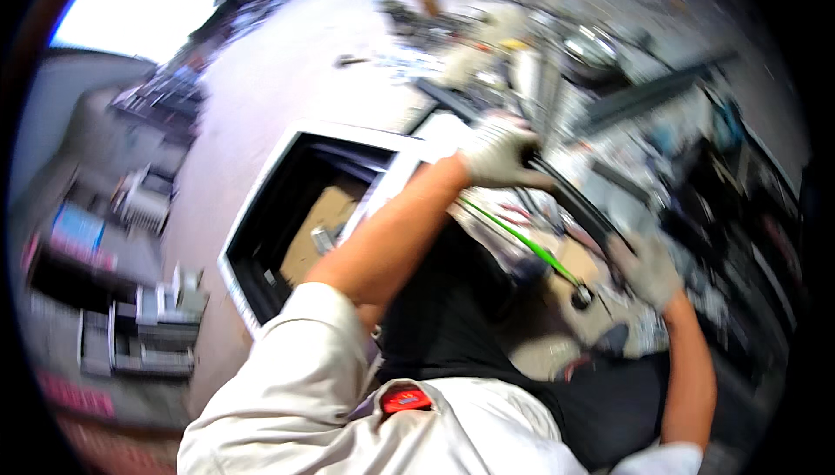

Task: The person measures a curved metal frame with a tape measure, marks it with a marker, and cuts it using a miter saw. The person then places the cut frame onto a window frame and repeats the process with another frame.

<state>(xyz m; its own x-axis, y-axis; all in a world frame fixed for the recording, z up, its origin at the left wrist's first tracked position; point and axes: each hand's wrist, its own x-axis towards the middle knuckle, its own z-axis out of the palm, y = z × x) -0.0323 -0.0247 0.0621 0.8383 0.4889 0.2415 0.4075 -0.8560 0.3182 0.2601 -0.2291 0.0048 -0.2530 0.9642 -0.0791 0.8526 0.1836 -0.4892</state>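
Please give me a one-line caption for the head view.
Gloved left hand on a long dark bar, gloved right hand by its nearer end, white-rimmed box to the left.

A single head-worn fisheye camera, the left of a side-by-side pair, looks down and forward from above the wearer's shirt (278, 379), close over it, with the left hand (503, 151) and right hand (648, 273) a little farther off; beyond, the view runs out across the floor (278, 49) to a round, dark rim.
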